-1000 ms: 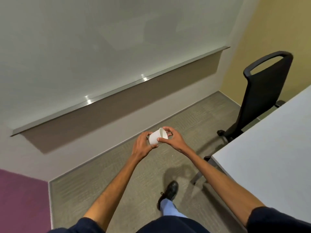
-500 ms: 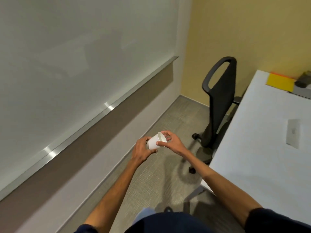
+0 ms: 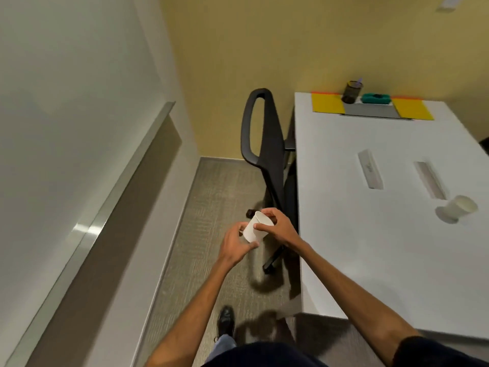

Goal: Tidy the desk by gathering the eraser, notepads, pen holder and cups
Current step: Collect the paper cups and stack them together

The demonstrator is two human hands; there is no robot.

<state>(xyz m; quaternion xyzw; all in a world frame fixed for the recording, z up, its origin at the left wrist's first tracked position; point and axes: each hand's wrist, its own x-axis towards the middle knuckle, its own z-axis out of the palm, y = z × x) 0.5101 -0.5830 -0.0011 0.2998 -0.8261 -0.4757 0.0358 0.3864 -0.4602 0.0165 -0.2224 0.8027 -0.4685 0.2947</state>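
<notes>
Both hands hold one white paper cup [image 3: 256,231] in the air, above the carpet and just beside the left edge of the desk [image 3: 370,234]. The right hand [image 3: 279,227] grips the cup near its rim, with the fingers curled over the top. The left hand [image 3: 235,245] holds the lower part, its fingertips under the base. The cup is tilted, with its mouth turned up and to the right. Both forearms are stretched forward and meet in front of the body. The person stands on the floor beside the desk, not at it.

I judge that the step in hand is the gathering of the cups. A second cup [image 3: 459,209] waits on the right part of the desk, tilted or on its side; I cannot tell which. The next move probably calls for one hand to let go and reach across the desk to that cup, perhaps to stack the two.

At the far end of the desk stand the pen holder [image 3: 352,91] and the teal eraser [image 3: 375,98], between the yellow notepads [image 3: 328,105]. A black chair [image 3: 264,144] is pushed against the left side of the desk.
</notes>
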